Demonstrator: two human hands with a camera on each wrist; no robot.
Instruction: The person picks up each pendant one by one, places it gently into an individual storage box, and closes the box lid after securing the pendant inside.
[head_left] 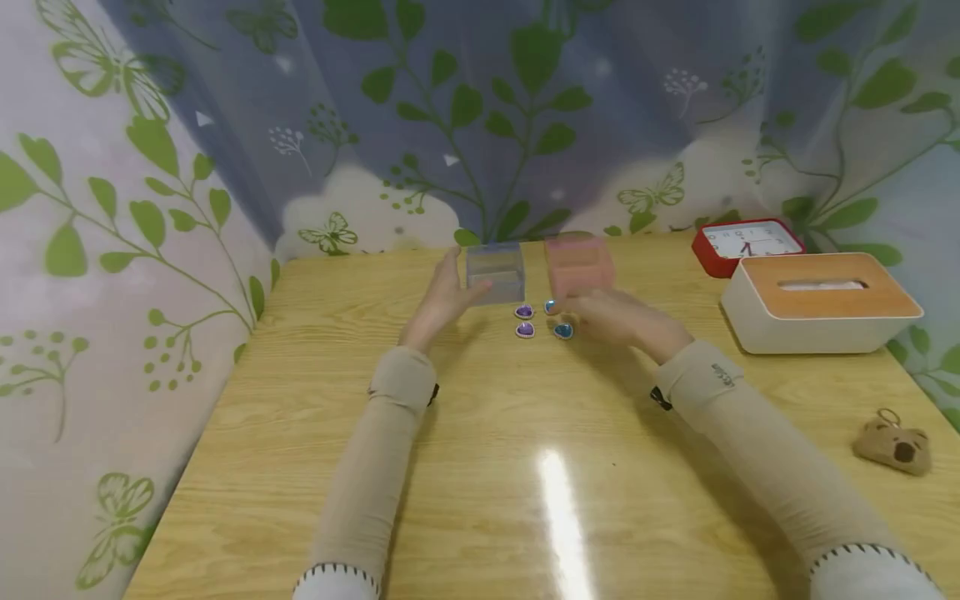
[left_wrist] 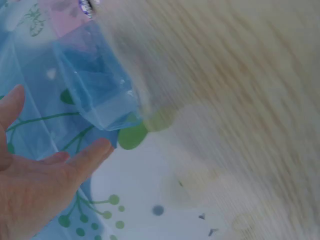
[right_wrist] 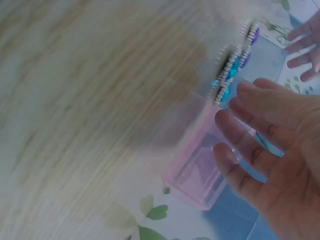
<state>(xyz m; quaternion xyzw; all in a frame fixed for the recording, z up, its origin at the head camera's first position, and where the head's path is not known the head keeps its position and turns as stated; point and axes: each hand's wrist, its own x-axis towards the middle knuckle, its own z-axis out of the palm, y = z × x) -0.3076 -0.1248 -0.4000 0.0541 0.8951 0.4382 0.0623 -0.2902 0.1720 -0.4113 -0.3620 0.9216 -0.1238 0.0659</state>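
Observation:
A clear bluish plastic box (head_left: 495, 275) stands near the table's back edge, with a pink translucent box (head_left: 579, 265) to its right. My left hand (head_left: 444, 293) is at the left side of the bluish box, thumb and fingers spread; in the left wrist view the hand (left_wrist: 47, 175) holds nothing. In front of the boxes lie two purple gem pieces (head_left: 525, 331) and two blue gem pieces (head_left: 562, 331), edged with small beads. My right hand (head_left: 603, 315) is beside the blue pieces, partly covering the farther one; its fingers (right_wrist: 240, 140) look loosely bent with nothing between them.
A white tissue box (head_left: 817, 329) with a wooden lid stands at the right, a red-framed clock (head_left: 720, 258) behind it. Nearer, a brown bear-face keychain (head_left: 892, 446) lies by the table's right edge. A patterned curtain (head_left: 420, 125) hangs behind the table.

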